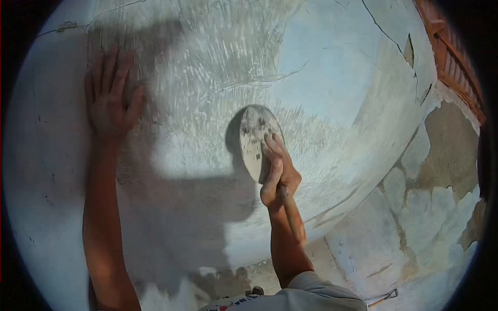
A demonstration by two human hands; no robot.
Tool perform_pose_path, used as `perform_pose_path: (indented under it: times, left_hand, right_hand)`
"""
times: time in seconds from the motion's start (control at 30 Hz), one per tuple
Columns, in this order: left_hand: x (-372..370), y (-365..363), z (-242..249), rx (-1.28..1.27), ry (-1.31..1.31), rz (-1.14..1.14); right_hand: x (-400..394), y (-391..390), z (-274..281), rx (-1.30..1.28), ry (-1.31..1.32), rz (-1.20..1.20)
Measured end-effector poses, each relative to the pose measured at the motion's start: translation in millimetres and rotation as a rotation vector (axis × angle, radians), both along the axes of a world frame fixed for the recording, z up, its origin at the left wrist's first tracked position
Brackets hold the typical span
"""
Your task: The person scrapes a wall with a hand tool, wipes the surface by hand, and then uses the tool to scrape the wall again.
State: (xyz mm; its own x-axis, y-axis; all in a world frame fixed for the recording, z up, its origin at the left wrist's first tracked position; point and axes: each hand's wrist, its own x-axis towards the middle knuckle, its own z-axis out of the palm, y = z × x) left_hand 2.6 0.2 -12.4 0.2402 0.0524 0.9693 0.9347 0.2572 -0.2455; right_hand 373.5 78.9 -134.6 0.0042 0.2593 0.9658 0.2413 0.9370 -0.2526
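Observation:
My left hand [111,106] lies flat with its fingers spread on the whitish plastered wall [197,129], up and to the left. In my right hand [279,166] is a trowel [255,132] with a pale, stained, rounded blade. Fingertips of that hand press on the blade's face, while the brown wooden handle [293,215] runs down past my wrist. The blade is at the wall's surface, its shadow falling to the left. Rough streaks texture the plaster around it, and a smoother pale area [327,78] shows at the upper right.
Cracks run across the wall's top. At right, another wall has a bare brown patch [450,147] where its coating is lost. Reddish roof timbers [451,52] show beyond. A long-handled tool [385,298] lies at the lower right.

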Motion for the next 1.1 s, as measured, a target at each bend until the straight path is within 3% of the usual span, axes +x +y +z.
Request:
perform_pose_path:
  times: [0.13,0.27,0.37,0.5,0.6,0.7,0.8,0.9,1.03,1.1]
  left_hand:
    - [2,-1,-3,-0.015,-0.013,-0.016]
    - [0,-1,-2,-0.013,-0.01,-0.01]
    - [-1,2,0,0.017,0.018,-0.039]
    - [2,2,-2,0.004,-0.005,-0.025]
    - [0,0,-2,0.002,-0.008,-0.026]
    - [0,-1,0,0.019,-0.005,-0.02]
    - [3,0,-1,0.016,-0.003,-0.032]
    - [1,2,-2,0.01,-0.004,-0.029]
    - [-2,3,-4,0.012,0.001,-0.035]
    - [-2,3,-1,0.024,-0.005,-0.036]
  right_hand:
    - [-4,5,45,0.018,0.035,0.02]
    - [-2,-16,-3,-0.184,0.054,0.033]
    - [-4,-5,-11,-0.06,0.053,0.023]
    - [-8,4,47,0.024,0.038,0.047]
    - [-5,-10,20,-0.135,0.024,0.039]
    - [-4,-12,-18,0.027,-0.105,-0.094]
    - [-13,-9,8,-0.054,0.056,-0.032]
    - [-8,12,54,0.069,0.044,-0.024]
    - [-2,-9,15,-0.123,0.017,-0.067]
    - [7,-5,-18,-0.099,-0.036,-0.092]
